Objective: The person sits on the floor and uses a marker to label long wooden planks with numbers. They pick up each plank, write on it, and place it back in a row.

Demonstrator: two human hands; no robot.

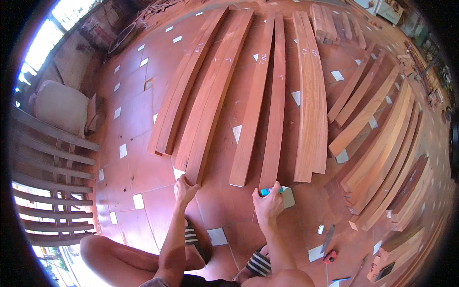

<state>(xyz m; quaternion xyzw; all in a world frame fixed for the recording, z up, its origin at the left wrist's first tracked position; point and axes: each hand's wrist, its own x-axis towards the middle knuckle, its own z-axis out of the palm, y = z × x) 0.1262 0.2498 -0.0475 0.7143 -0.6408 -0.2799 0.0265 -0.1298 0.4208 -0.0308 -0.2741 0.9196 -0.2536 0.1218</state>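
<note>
Long reddish wooden boards lie side by side on the floor, their near ends toward me. My left hand (185, 192) is at the near end of a paired set of boards (210, 110), thumb and fingers closed about the end. My right hand (268, 205) is closed around a small teal-blue object (265, 192), mostly hidden by the fingers. It is right at the near end of a narrow board (274, 119). Just left of that, a board (251, 138) lies with its far end close to the narrow one. Pale pencil or chalk marks show on several boards.
More boards (311, 105) and lighter planks (382, 148) lie to the right. A red tape measure (330, 257), a metal blade-like strip (328, 238) and a blue pen-like stick (341, 279) are near my right foot. A slatted wooden frame (52, 172) stands at left.
</note>
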